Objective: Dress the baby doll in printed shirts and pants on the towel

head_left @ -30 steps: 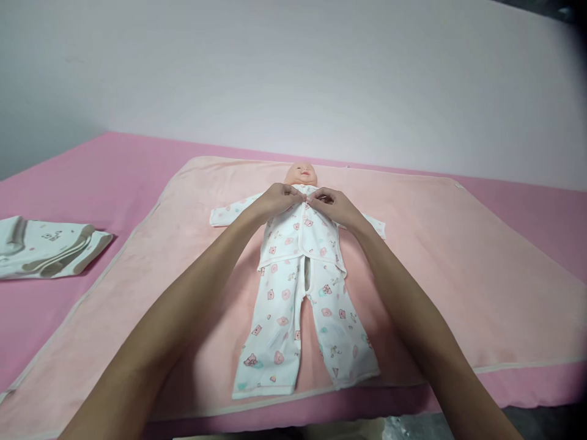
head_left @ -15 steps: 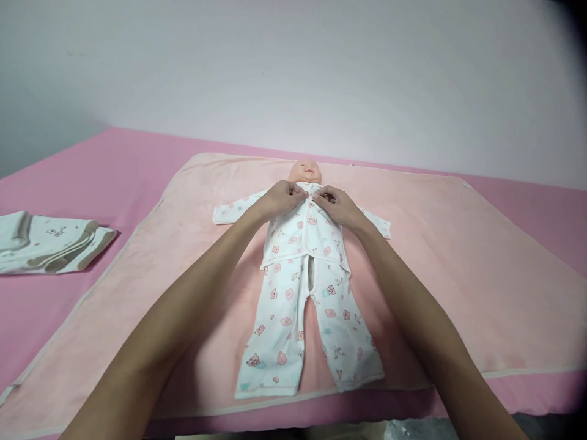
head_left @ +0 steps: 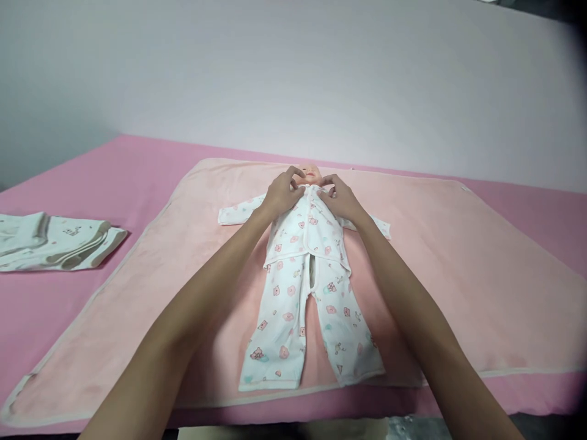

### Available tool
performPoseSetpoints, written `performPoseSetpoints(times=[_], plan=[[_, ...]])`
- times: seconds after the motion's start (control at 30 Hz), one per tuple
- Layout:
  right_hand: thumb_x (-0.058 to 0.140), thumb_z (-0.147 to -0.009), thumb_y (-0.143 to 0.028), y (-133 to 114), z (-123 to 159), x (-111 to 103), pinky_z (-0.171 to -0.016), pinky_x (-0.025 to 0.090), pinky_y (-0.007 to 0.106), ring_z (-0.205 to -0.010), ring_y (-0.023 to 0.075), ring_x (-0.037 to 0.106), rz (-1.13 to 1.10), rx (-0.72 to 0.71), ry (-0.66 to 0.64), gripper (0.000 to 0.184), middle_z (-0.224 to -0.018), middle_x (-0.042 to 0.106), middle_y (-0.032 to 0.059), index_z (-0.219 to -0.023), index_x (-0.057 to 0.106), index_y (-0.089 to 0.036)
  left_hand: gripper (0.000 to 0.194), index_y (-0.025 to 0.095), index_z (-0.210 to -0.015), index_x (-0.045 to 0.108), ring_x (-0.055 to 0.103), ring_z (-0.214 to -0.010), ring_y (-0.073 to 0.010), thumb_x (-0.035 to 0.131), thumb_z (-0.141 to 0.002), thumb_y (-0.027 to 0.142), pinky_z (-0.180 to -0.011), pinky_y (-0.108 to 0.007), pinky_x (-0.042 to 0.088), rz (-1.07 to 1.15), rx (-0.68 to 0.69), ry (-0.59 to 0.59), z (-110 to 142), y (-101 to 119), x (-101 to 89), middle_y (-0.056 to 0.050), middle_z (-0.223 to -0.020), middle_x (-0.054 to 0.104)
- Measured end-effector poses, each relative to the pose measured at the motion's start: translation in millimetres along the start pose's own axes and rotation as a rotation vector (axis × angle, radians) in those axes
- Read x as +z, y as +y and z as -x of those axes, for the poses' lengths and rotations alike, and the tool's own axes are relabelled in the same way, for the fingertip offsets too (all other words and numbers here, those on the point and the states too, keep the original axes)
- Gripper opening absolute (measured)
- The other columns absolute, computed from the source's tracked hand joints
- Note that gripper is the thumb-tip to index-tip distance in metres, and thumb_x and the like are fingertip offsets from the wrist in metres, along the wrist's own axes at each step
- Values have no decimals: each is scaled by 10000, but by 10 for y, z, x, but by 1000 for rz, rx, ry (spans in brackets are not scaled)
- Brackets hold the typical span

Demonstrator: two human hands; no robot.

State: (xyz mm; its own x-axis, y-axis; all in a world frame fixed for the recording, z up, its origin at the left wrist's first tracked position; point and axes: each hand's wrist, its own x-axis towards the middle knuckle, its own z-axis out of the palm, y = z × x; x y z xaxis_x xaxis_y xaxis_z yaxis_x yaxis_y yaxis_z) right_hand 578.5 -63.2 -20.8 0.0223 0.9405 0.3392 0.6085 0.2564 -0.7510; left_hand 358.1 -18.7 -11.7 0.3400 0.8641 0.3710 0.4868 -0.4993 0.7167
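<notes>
The doll (head_left: 310, 175) lay face up on the peach blanket (head_left: 458, 275), wearing a printed top (head_left: 296, 229) and pants (head_left: 279, 324). Near its collar, the left hand (head_left: 280, 192) and right hand (head_left: 343, 198) had fingers slightly parted, thumbs against the top, no clear grip. Folded cloth (head_left: 68, 238) lay left on pink covering (head_left: 123, 174).

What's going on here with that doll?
A person has the left hand and right hand at either side of the doll's collar, thumbs and index fingers apart. The doll lies face up on a pale pink blanket, with a printed top and matching trousers. A folded white cloth with brown edging lies beyond the blanket's left edge.
</notes>
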Motion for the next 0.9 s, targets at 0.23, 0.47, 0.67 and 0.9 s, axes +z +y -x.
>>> performPoseSetpoints(times=[0.23, 0.47, 0.67, 0.9], plan=[[737, -903, -493, 101, -232, 37, -969, 506, 398, -976, 223, 611, -74, -19, -58, 327, -1179, 751, 71, -1078, 738, -217, 148, 228, -1018, 819, 711, -1053, -254, 716, -950, 311, -972, -378, 525, -14, 114, 15, -166, -106, 70, -74, -1110, 789], [784, -875, -603, 170, -231, 213, -912, 502, 371, -916, 198, 602, -225, -10, 32, 406, -1142, 760, 39, -1037, 713, -238, 160, 229, -1006, 815, 750, -985, -228, 677, -987, 309, -912, -341, 538, 163, 111, 39, -133, -151, 148, -39, -1082, 847], [856, -834, -596, 191, -213, 191, -998, 523, 392, -1021, 229, 688, -326, 15, -22, 456, -1079, 791, 44, -1077, 698, -243, 149, 223, -1014, 824, 716, -1033, -227, 700, -960, 286, -921, -346, 543, 165, 80, 91, -147, -174, 189, -69, -1162, 815], [916, -790, -605, 170, -224, 175, -1094, 530, 437, -1128, 262, 713, -352, 73, -52, 535, -1115, 818, 67, -1123, 715, -239, 242, 227, -1039, 858, 710, -903, -206, 687, -1008, 395, -888, -343, 535, 196, 32, 17, -45, -67, 100, -32, -1061, 849]])
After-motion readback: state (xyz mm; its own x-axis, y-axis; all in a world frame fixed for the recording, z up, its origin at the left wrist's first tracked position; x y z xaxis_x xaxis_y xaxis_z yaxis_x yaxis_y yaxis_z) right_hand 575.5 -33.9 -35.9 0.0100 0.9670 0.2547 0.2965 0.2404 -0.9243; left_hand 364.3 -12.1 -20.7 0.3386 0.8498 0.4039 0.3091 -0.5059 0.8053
